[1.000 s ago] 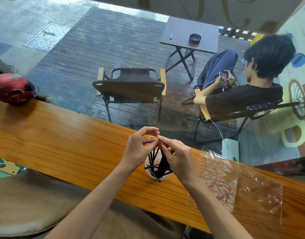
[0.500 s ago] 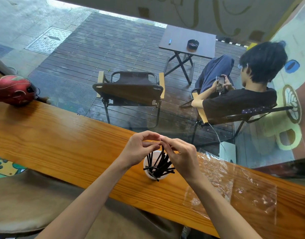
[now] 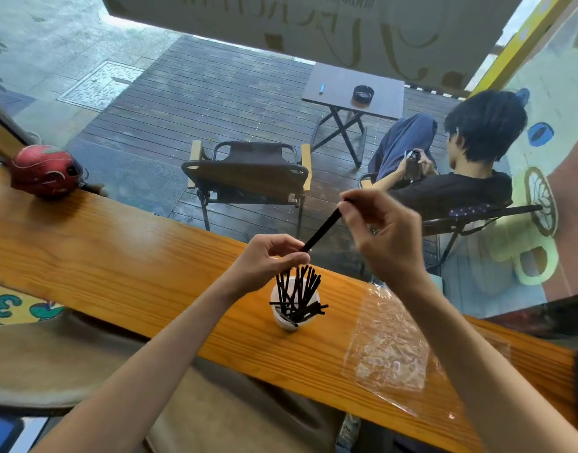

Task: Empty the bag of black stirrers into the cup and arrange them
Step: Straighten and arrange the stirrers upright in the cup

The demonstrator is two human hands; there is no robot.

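A white cup (image 3: 285, 317) stands on the long wooden worktop (image 3: 124, 266), near its window edge, and holds a loose bundle of black stirrers (image 3: 297, 294); most lean upright and fan out above the rim, while a few lie crosswise low in the bunch. Above and behind the cup, the right hand (image 3: 384, 238) is raised with its grip pinched together on the upper end of a single black stirrer (image 3: 322, 230), which slants down to the left. The left hand (image 3: 268, 261) hovers just over the bundle, its fingers curled, with thumb and forefinger closed around the lower end of that same stirrer, though the exact contact is hard to make out. The clear plastic bag (image 3: 390, 346) lies flat and crumpled on the worktop to the right of the cup, apart from it and apparently empty. At the far left end of the worktop sits a red helmet (image 3: 46, 171).
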